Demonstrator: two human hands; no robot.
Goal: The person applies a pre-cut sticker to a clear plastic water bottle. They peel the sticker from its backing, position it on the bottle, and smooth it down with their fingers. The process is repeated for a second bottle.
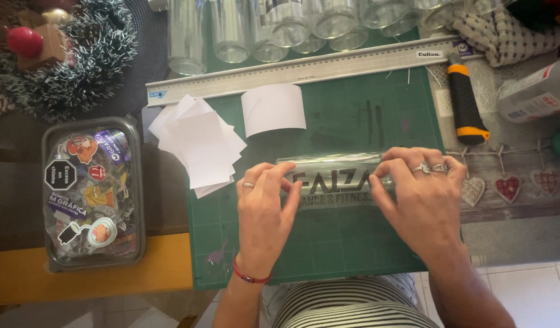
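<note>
Over at 9 o'clock a clear plastic tub [93, 193] is parked on the wooden table, and it's stuffed with loose colourful stickers [88, 182], all jumbled in one layer as far as can be told through the lid. Up at 10 o'clock a tinsel wreath [79, 54] is seen with a red ball inside it. Just right of the tub, a fanned stack of white paper squares [198, 146] is laid on the green cutting mat [347, 243], with one curled white sheet [274, 108] beside it at 12.

Dead centre, a clear glass [334, 179] with dark lettering is lying on its side on the mat. It's gripped at its left end by the left hand [263, 209], thumb and fingers pressed onto the lettering, and pinched at its right end by the right hand [423, 200], fingertips curled over the top.

Along 12 o'clock a metal ruler [304, 70] is stretched out, with a row of empty glasses [280, 24] behind it. At 2 o'clock a black and orange utility knife [465, 103] is resting, and a plastic bottle [535, 94] lies on its side further right.
</note>
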